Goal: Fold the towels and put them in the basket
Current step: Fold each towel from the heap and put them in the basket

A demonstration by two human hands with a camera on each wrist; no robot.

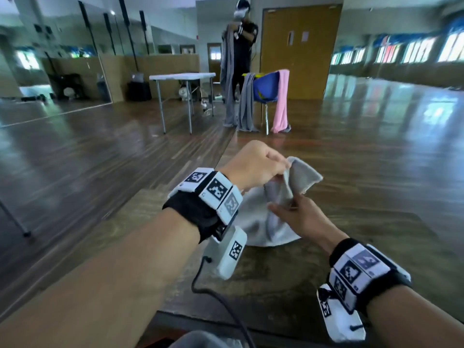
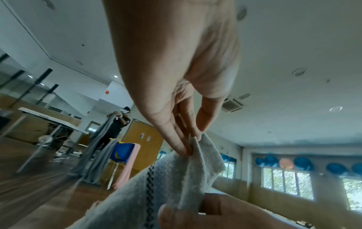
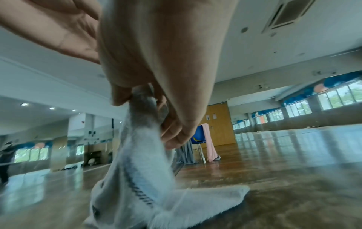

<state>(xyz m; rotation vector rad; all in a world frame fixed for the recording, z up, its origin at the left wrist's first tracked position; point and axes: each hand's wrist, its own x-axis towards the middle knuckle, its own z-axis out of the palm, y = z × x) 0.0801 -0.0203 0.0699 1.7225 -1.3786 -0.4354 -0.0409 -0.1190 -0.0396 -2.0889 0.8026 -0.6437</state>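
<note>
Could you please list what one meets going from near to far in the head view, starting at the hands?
Right hand → grey towel pinched by left hand → chair draped with a pink towel → wooden door.

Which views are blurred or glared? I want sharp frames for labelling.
Head view: the hands and towel are fairly sharp, the edges smear and bend, and window glare streaks the floor. Left wrist view: the left hand and towel are clear, the lower left floor is streaked. Right wrist view: the right hand and towel are soft with blur, and the floor shines.
</note>
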